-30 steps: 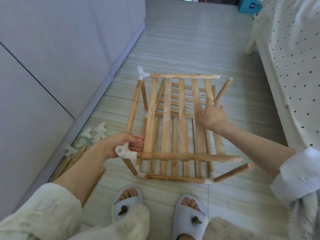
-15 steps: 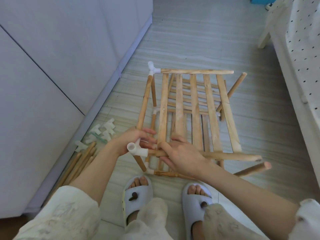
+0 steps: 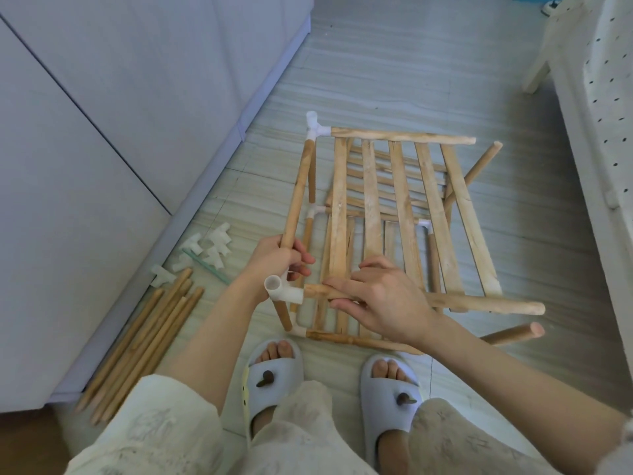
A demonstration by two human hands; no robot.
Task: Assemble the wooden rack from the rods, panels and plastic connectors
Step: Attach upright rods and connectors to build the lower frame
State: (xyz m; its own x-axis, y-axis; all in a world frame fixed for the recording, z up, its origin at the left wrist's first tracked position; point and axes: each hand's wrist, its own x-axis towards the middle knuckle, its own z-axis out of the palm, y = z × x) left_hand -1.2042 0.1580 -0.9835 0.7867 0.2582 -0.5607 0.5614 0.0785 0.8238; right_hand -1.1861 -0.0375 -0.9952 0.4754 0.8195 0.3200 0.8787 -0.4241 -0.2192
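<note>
Cabinet front at far left; along its base on the floor lie spare rods in a loose bundle, with loose white plastic connectors just beyond them.

Left hand: fingers curled round the left side rod of the upper frame, just above the near corner connector. Grip clamped, steadying the rack.

Wooden rack stands on the floor ahead of the slippered feet, part-built: lower tier and slatted upper panel in place; far-left connector fitted.

Right hand: fingers and thumb closed on the near front rod, beside where it enters the near corner connector. Rod looks partly seated (depth inside the socket not visible).

Step in hand, as judged: pressing the front rod home into the left corner. Right ends of both upper rods and two uprights are bare. Next move likely calls for connectors from the pile, pushed square onto those right-hand ends while the frame is braced against twisting.

Bed at far right.
</note>
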